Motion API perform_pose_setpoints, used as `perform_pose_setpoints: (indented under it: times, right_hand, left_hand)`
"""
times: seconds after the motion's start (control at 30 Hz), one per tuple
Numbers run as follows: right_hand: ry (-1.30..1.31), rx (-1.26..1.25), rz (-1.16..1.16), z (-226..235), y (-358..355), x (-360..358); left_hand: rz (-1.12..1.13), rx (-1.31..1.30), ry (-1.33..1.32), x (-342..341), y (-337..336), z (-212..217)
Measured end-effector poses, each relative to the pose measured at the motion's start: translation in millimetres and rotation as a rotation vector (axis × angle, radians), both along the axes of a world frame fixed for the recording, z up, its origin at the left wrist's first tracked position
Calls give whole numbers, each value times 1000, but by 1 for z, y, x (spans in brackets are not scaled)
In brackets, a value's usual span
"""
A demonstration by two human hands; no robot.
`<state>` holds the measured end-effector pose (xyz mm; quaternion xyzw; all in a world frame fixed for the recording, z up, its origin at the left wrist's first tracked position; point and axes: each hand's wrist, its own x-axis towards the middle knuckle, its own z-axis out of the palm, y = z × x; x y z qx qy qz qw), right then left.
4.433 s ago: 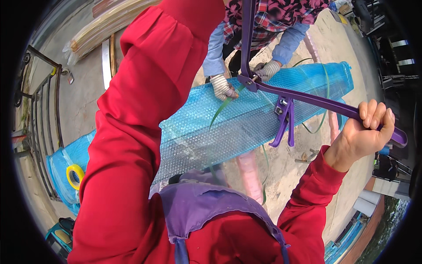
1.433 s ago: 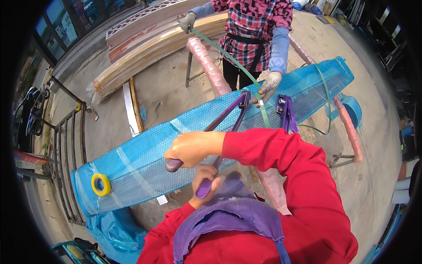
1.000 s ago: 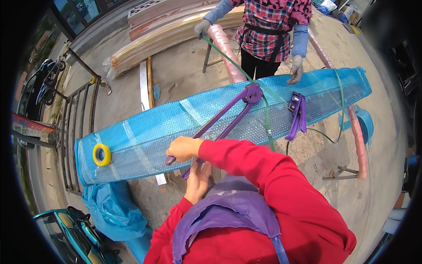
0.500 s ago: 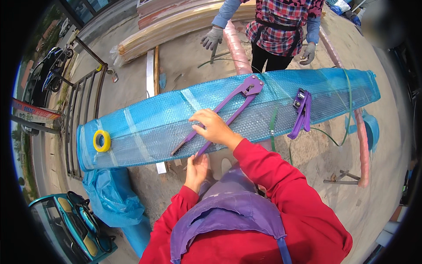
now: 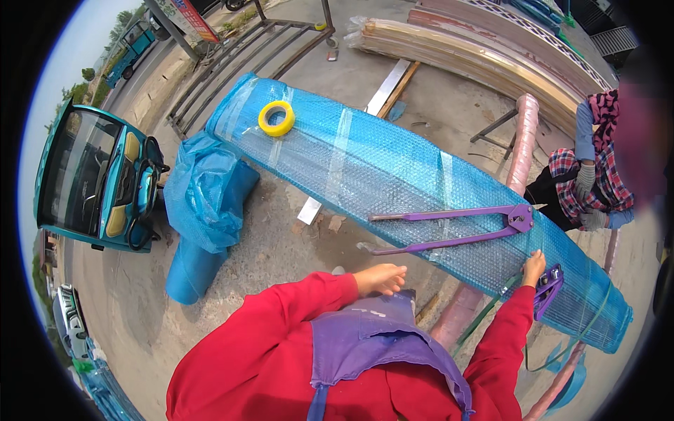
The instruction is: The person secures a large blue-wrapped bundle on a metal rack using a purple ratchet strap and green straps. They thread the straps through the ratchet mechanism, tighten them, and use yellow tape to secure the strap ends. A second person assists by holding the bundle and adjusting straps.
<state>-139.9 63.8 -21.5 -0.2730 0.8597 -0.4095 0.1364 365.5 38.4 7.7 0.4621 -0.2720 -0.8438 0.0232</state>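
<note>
A long package in blue bubble wrap [image 5: 393, 168] stretches diagonally before me, clear tape across it. On top lies a purple long-handled strapping crimper [image 5: 518, 219], its two handles spread toward the left. My left hand [image 5: 381, 279] hovers by the package's near edge, fingers stretched out and holding nothing. At the package's right part, my right hand [image 5: 535, 268] has its fingers closed beside a green strap [image 5: 484, 319]; what they pinch is hidden. Just right of that hand sits a purple strap tensioner [image 5: 549, 291]. A yellow tape roll [image 5: 276, 118] rests on the far left end.
Pink-wrapped supports [image 5: 523, 144] run beneath the package. A blue bubble-wrap roll [image 5: 200, 263] stands at the left, near a teal three-wheeled vehicle [image 5: 98, 179]. Wrapped boards [image 5: 456, 56] lie behind. A co-worker with gloved hands [image 5: 586, 181] stands at the right. Metal rack [image 5: 246, 63] far left.
My view has turned left. Both hands have left the crimper, which lies on the package; my right hand has gone right to the strap by the tensioner. The co-worker's hands have come together.
</note>
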Motion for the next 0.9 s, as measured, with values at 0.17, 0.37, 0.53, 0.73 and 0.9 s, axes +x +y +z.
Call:
perform_pose_setpoints:
  times: [0.17,0.37,0.53,0.73,0.9]
  right_hand:
    - [-384,-355,-127,122,-31,36]
    - [-578,-230,260,185,-56,227]
    - [-875,-59,458,166,-57,429]
    - [-761,347,810,149,-60,587]
    - [-459,501,1102,191,-87,641]
  left_hand:
    - [-4,-111,-49,50,9,5]
    - [91,-241,-2,142,5,19]
    - [256,-433,-74,252,1,25]
    - [48,-1655,-242,341,-47,129]
    - [-120,-1929,-361,374,-106,164]
